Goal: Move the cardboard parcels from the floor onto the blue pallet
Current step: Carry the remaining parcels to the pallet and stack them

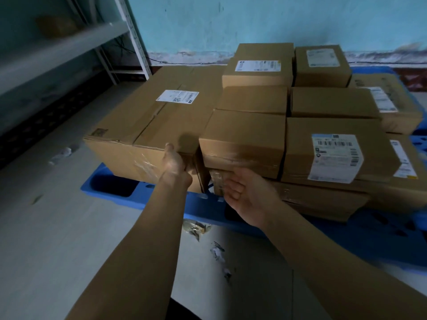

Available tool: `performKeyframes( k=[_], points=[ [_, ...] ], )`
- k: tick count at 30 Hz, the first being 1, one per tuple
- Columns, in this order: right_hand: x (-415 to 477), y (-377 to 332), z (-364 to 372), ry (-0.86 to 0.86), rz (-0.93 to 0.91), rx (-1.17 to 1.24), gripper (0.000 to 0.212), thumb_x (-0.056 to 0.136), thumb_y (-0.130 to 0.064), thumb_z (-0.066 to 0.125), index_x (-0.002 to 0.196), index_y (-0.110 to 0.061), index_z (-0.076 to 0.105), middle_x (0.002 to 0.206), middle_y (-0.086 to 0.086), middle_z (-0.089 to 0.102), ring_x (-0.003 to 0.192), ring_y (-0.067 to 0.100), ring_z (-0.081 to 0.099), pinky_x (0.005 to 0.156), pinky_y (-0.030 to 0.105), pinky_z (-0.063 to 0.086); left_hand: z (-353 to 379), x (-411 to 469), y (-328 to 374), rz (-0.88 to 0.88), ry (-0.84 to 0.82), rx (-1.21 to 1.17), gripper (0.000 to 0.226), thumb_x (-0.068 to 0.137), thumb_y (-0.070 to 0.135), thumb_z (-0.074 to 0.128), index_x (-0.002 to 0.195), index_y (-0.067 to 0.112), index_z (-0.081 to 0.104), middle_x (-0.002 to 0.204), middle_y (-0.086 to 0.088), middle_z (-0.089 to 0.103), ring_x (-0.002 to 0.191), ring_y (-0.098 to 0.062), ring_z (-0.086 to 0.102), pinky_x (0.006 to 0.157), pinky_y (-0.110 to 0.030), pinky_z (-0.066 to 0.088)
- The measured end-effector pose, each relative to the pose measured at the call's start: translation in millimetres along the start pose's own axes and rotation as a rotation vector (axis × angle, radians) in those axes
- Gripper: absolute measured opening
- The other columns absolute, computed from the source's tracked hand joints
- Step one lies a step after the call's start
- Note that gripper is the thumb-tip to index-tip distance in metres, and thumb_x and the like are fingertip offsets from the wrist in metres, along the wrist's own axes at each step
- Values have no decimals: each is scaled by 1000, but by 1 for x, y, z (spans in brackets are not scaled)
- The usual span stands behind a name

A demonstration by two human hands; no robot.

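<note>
A blue pallet (138,196) lies on the floor with several cardboard parcels stacked on it. The large parcel (159,121) fills its left side. My left hand (174,161) grips that parcel's near right corner, thumb on the top edge and fingers in the gap beside it. To the right, a smaller parcel (245,137) rests on a flat taped parcel (318,199). My right hand (245,195) hovers just in front of that flat parcel's left end, fingers curled and holding nothing. More labelled parcels (332,155) sit further right and behind.
A grey metal shelf rack (69,49) stands at the left against the turquoise wall (254,21). Scraps of paper and tape (196,227) lie on the pale floor in front of the pallet, with another scrap (60,154) left of it.
</note>
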State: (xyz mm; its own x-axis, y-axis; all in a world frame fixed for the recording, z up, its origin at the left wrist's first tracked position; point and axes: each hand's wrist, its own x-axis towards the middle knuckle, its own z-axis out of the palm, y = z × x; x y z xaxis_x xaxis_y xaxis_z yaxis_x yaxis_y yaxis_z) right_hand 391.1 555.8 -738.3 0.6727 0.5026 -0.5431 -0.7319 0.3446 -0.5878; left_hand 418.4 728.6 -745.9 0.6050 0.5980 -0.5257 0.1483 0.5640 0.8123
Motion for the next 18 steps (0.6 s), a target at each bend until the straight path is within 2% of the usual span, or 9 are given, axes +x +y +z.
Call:
performKeyframes(
  k=[1,2,3,5,7,9,12,15,18],
  points=[
    [1,0,10,-18,-12,-87,38,96,-17,51,132,-6,48,134,11,55,124,23,51,110,36,33,-2,4,4,32,53,55,51,99,49,32,85,6,55,72,-8,64,70,-21,57,68,-34,41],
    [1,-1,24,-32,-25,-169,42,96,-17,50,136,-5,46,138,13,52,128,27,48,111,37,34,-6,8,10,79,132,115,53,97,51,34,103,4,57,97,-10,66,89,-25,58,82,-36,45],
    [3,-2,37,-23,-48,-276,42,96,-18,49,135,-2,46,139,17,50,130,31,46,111,39,35,-11,12,19,143,233,165,55,94,52,37,114,5,55,113,-10,62,101,-28,56,94,-38,44],
    [9,-4,62,18,-163,-538,43,95,-25,51,131,-1,49,137,18,50,128,33,46,109,42,37,-24,25,40,301,379,215,60,92,50,40,126,2,49,129,-13,55,116,-32,52,103,-42,40],
    [18,-3,87,-9,-363,-777,42,96,-30,52,132,-9,53,136,6,55,124,18,51,101,27,38,-39,39,61,382,405,277,69,92,50,39,142,3,35,143,-16,44,128,-34,44,108,-46,36],
    [32,-2,112,-74,-542,-985,46,97,-31,50,139,-13,46,142,1,49,129,11,44,99,19,29,-50,50,79,436,413,348,67,96,48,38,147,6,26,149,-17,35,133,-35,39,110,-46,33],
    [60,-2,146,-78,-676,-1391,51,99,-31,46,144,-8,37,148,9,40,137,21,35,108,27,26,-62,63,99,489,431,475,65,98,43,38,148,4,24,151,-18,30,136,-35,35,112,-45,30],
    [87,-4,161,2,-704,-1657,53,99,-32,44,142,-2,36,146,16,37,137,28,31,112,35,23,-75,84,109,485,407,595,69,97,43,40,149,2,21,153,-18,24,138,-35,29,114,-48,24],
    [106,-2,161,18,-652,-1862,62,99,-36,44,147,-2,24,154,17,25,144,30,16,117,39,16,-91,103,119,449,413,691,71,95,42,45,148,2,20,154,-17,20,140,-34,24,115,-48,21]
  ],
)
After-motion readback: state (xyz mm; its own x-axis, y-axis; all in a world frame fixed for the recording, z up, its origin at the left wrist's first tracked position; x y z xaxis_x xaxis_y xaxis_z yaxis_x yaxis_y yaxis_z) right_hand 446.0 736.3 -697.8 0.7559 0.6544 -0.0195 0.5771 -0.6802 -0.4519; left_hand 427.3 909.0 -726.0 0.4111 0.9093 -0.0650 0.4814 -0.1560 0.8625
